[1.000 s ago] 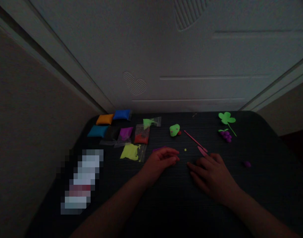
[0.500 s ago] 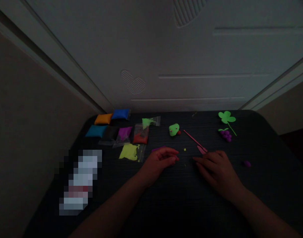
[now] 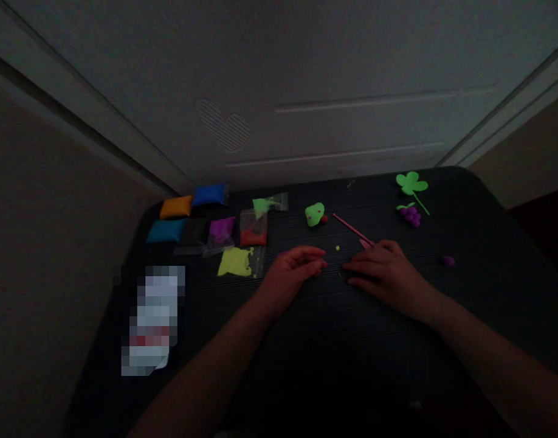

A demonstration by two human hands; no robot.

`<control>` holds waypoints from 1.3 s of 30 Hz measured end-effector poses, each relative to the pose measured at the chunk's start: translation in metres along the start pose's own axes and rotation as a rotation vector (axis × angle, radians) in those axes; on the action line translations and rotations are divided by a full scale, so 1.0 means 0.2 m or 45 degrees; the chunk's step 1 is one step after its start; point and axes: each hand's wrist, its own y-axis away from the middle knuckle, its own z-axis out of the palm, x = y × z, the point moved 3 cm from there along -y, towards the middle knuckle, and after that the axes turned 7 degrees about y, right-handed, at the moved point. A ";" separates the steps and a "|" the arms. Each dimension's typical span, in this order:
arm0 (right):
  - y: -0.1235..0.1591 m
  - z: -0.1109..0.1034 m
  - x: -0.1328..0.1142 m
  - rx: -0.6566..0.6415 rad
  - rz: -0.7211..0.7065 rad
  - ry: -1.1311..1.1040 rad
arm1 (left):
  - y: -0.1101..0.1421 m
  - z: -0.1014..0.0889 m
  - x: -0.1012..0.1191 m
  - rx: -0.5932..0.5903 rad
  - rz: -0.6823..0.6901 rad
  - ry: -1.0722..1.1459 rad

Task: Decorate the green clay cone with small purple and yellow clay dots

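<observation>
My left hand [image 3: 296,274] rests on the dark table with its fingers loosely curved and the thumb a little apart, nothing visible between them. To its right, my right hand [image 3: 382,267] lies palm down, fingers stretched out and apart. Its knuckles partly cover a thin pink modelling tool [image 3: 352,229] and a flat pink piece [image 3: 365,244]. A tiny yellow clay ball [image 3: 337,248] sits between the two hands. Just beyond them stands a green clay lump with small red dots [image 3: 314,215], a red bit [image 3: 324,219] at its side.
Bags of coloured clay lie at the left, among them orange [image 3: 176,207], blue [image 3: 210,194], purple [image 3: 222,229], red [image 3: 254,235] and yellow [image 3: 234,261]. A pixelated pale object [image 3: 154,319] is nearer. At right are a green clover shape [image 3: 411,183], purple grape cluster [image 3: 410,216] and purple lump [image 3: 448,261].
The camera view has tilted down, so the table and its items appear higher. My right hand's fingers have flattened and spread slightly; my left hand keeps much the same pose.
</observation>
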 end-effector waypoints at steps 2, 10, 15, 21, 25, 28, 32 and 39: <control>-0.01 0.01 -0.01 -0.027 -0.004 -0.010 | 0.00 0.00 -0.01 -0.010 0.007 0.014; 0.02 -0.05 0.05 0.032 0.080 0.050 | 0.00 0.00 -0.02 -0.033 0.059 0.040; 0.03 -0.18 0.16 0.140 0.201 0.122 | 0.00 0.00 -0.02 -0.051 0.085 0.018; -0.06 -0.18 0.08 0.205 0.204 -0.023 | 0.00 0.00 -0.02 -0.055 0.093 0.009; -0.06 -0.10 0.02 0.235 0.179 -0.006 | 0.00 0.01 -0.02 -0.052 0.089 0.018; -0.03 -0.04 0.01 0.179 0.112 -0.003 | 0.00 0.01 -0.02 -0.050 0.081 0.035; -0.02 -0.01 0.00 0.082 0.015 -0.012 | 0.00 0.01 -0.02 -0.047 0.072 0.055; -0.03 0.01 -0.01 -0.013 -0.008 -0.028 | 0.00 0.01 -0.02 -0.025 0.035 0.081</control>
